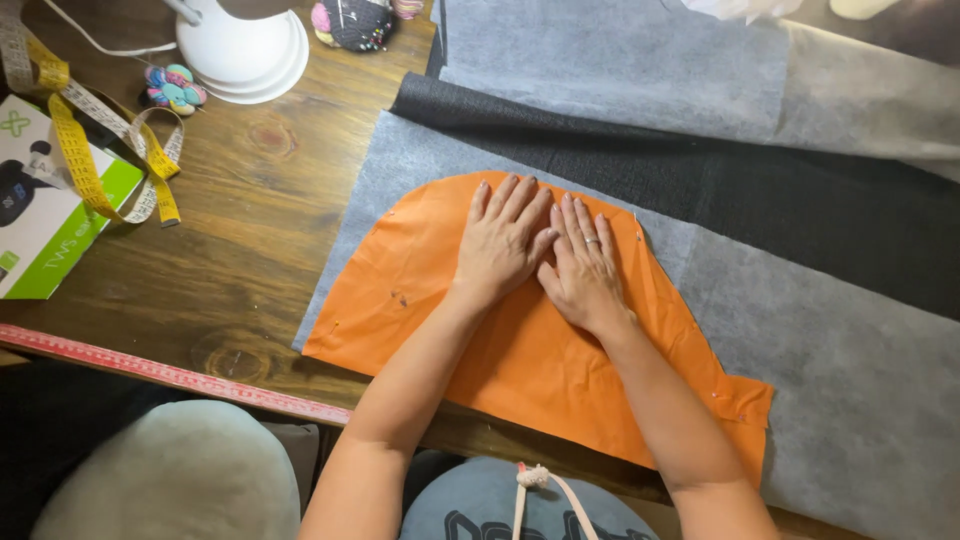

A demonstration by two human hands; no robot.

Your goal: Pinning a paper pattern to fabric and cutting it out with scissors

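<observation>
An orange paper pattern piece (420,290) with a curved top lies on a sheet of grey non-woven fabric (820,340). My left hand (503,243) and my right hand (583,268) rest flat on the pattern, side by side, fingers spread and pointing away from me. The thumbs nearly touch. Neither hand holds anything. A ring shows on my right hand. Small pins sit at the pattern's edges.
Black fabric (780,190) and more grey fabric (620,60) lie behind. On the wooden table (250,210) at left are a yellow tape measure (80,150), a green-and-white box (40,230), a white lamp base (245,50), a pincushion (355,22) and a red ruler (170,375).
</observation>
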